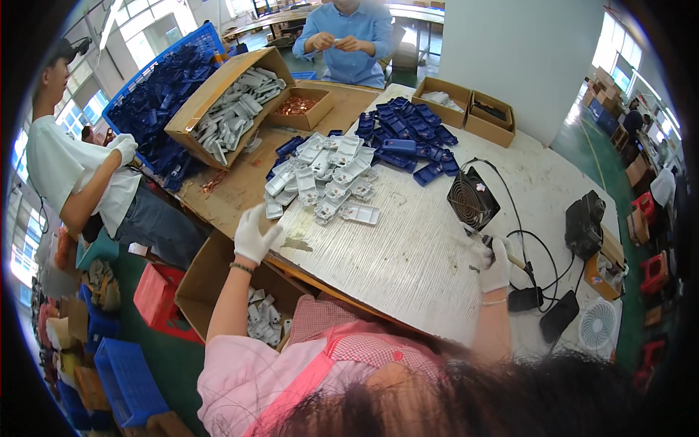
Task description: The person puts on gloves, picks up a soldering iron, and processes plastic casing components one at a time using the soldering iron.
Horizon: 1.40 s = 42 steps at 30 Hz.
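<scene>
My left hand [255, 237], in a white glove, hangs over the table's front left edge. Its fingers are apart and nothing is in it. Just beyond it lies a pile of small white plastic housings [328, 171], some with copper-coloured bits inside. On the right, my gloved right hand [496, 268] is closed round a slim pen-like tool [516, 261] with a dark front part; its exact kind is unclear. Right beyond that hand stands a black fan [475, 198]. Blue plastic housings [408, 135] are heaped behind the white ones.
A tilted carton of white parts [182, 120], a blue crate [213, 38] and a box of copper pieces [325, 109] stand at far left. Black adapters [561, 315], cables and a small white fan [598, 320] sit at right. Another carton [200, 284] is below. Two people work nearby.
</scene>
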{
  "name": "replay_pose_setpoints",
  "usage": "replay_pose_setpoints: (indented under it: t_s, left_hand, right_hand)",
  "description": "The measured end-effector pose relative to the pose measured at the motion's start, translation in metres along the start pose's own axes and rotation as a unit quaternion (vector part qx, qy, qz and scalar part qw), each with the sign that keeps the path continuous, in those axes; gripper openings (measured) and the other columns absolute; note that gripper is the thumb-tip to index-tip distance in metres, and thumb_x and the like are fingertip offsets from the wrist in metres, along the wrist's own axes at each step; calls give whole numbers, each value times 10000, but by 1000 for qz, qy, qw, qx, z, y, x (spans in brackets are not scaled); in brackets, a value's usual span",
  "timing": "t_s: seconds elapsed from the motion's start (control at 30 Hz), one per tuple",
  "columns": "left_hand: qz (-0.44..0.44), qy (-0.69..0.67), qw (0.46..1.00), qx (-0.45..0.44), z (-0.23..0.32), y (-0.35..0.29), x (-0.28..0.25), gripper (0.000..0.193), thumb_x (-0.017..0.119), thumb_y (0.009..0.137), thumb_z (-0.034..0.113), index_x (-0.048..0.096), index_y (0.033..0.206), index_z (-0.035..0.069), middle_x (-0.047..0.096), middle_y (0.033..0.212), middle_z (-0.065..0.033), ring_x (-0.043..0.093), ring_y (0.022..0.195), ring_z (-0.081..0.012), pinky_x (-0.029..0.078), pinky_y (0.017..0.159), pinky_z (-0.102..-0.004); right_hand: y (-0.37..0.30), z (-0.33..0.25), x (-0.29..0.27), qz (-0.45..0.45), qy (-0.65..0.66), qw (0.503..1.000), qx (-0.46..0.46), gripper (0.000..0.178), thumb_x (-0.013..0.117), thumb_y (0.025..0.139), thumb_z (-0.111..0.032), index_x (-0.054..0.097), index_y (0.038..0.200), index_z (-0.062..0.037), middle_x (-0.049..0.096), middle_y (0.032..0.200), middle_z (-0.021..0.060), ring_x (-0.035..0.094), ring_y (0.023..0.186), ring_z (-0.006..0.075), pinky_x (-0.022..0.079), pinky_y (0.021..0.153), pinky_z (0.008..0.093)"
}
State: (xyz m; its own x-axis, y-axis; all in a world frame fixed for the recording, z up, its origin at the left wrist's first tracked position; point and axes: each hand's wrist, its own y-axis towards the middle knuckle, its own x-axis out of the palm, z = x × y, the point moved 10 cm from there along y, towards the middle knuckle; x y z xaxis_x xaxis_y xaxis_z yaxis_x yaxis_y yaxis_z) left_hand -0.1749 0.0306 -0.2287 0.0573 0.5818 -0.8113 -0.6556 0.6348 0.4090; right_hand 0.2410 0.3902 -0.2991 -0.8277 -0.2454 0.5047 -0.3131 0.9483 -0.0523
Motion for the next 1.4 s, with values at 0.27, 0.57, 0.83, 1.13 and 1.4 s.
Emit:
replay_pose_setpoints:
  t_s: [0.27,0.57,0.83,1.13,1.4]
  left_hand:
    - [2,-68,977,-202,-69,66,62,693,560,767,537,397,1324,157,360,1340,-183,390,1217,-325,333,993,-369]
    - [58,-150,976,-149,-22,89,77,522,690,700,408,588,1133,135,465,1187,-138,502,1070,-266,399,925,-326]
    - [110,-135,977,-122,4,87,81,433,694,711,314,614,1081,104,488,1122,-139,544,973,-255,434,874,-314]
    - [142,-182,968,-101,35,74,85,331,644,761,182,610,1056,36,506,1058,-144,516,986,-253,407,884,-307]
    - [115,-197,973,24,117,65,94,301,658,740,172,618,1013,51,548,1039,-135,512,982,-297,416,865,-353]
  right_hand:
    - [1,1,7,-36,11,999,11,55,546,868,-132,531,821,-109,513,695,-52,434,551,-6,335,456,114]
    - [5,4,-4,-25,-3,1000,11,49,541,870,-136,549,836,-102,537,699,-44,424,509,-4,323,425,118]
    - [5,5,-3,-28,-8,1000,0,63,533,870,-148,548,838,-96,533,692,-46,429,512,-8,318,423,118]
    - [2,3,3,-22,-11,1000,8,59,533,868,-132,546,829,-90,537,699,-38,432,511,-2,320,425,123]
    - [-2,-4,8,-34,-10,999,-3,68,517,876,-128,543,829,-86,536,692,-38,410,502,-4,304,427,126]
